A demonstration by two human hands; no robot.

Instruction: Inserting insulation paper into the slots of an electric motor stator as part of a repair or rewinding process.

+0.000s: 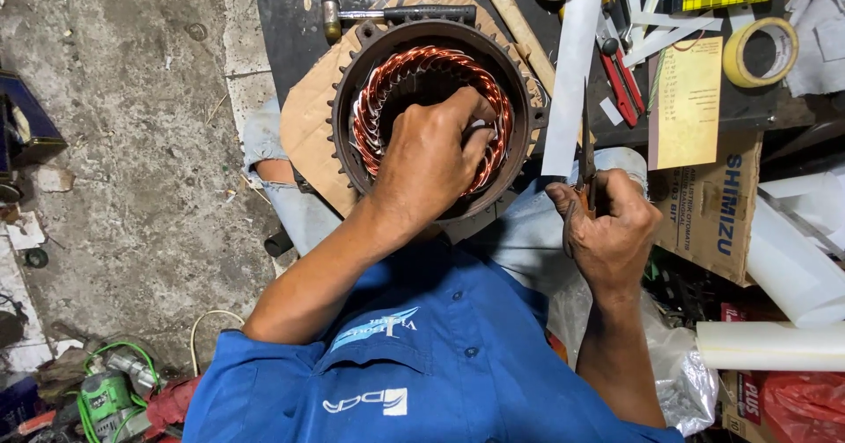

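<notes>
Blue shirt (422, 364) filling the bottom of the view, closest to the camera, both forearms reaching up out of it. Left hand (433, 154) is curling down into the bore of the stator (431, 108), fingers (475, 148) bent and pressing against a white strip tucked at the copper windings (387, 82) on the right side of the ring; whether they are pinching the strip or only pushing it, cannot tell. Stator is sitting on the person's lap over a cardboard sheet (308, 113), dark finned housing around the reddish coils, just below the bench (290, 20) edge. Right hand (607, 227) is hovering to the right of the stator, fingers closed round scissors (585, 157) with the blades pointing up, lying against a long white paper strip (568, 73) that is running up onto the bench. Hammer (396, 13) is lying across the bench just above the stator, a wooden stick (515, 20) slanting beside it. Red-handled pliers (620, 77) are resting right of the paper strip, tape roll (759, 51) further right, yellow card (685, 104) hanging off the bench edge over a cardboard box (717, 210). White rolled sheets (775, 342) are lying at lower right. Green tool (106, 395) is sitting on the concrete floor (132, 143) at lower left
</notes>
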